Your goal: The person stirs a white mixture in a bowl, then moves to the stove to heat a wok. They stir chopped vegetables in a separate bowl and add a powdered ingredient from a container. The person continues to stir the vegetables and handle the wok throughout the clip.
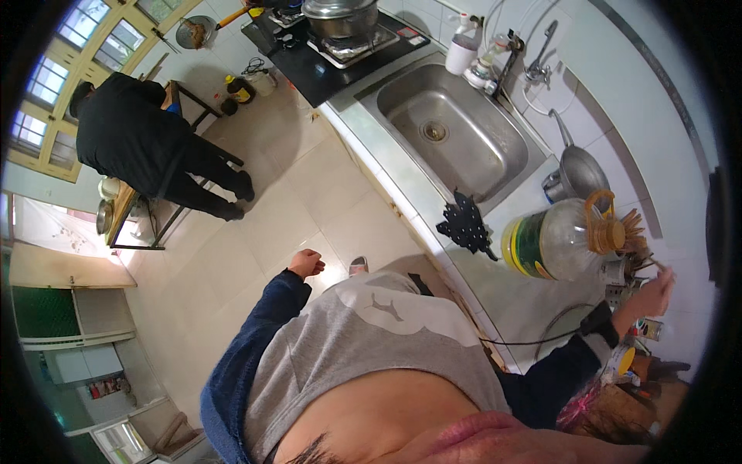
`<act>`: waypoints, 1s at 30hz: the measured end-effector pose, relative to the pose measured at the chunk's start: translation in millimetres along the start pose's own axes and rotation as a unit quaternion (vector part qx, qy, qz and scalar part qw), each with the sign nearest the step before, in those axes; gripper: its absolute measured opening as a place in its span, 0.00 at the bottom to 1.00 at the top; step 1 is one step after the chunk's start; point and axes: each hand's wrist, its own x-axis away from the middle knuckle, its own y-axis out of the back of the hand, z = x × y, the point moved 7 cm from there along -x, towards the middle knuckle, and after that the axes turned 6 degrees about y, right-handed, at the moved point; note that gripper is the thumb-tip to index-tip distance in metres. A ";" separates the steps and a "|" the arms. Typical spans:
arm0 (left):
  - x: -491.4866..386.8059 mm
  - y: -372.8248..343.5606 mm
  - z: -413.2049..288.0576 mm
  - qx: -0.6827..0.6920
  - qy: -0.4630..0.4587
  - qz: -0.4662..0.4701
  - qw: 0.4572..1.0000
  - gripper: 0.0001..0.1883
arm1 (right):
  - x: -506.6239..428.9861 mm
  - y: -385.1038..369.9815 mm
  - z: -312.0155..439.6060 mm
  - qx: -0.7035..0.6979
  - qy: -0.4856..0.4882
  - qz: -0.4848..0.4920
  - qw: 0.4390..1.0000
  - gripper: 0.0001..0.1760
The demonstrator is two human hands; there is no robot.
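My left hand [306, 263] hangs over the tiled floor with its fingers curled and nothing visible in it. At the right, my right hand [654, 297] reaches to the utensils by the wall, its fingers on what looks like a thin handle [656, 262]; the grip is too small to make out. Beside it stand a metal utensil holder [615, 271] and a bundle of wooden sticks [633, 226]. A large clear plastic oil jug [565, 239] with an orange cap is just left of them. A black dotted cloth [465, 225] lies at the counter's edge by the sink.
The steel sink [464, 139] lies beyond the cloth. A metal pot [341, 17] sits on the black gas stove [324, 64]. A saucepan [581, 168] leans on the wall. A cable [530, 343] crosses the counter. Another person [133, 133] bends over a wooden table [120, 213].
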 end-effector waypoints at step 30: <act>115.2 155.9 -148.0 0.000 -0.368 0.166 0.915 0.17 | 512.6 -36.4 646.8 -0.582 -0.095 0.639 0.494 0.05</act>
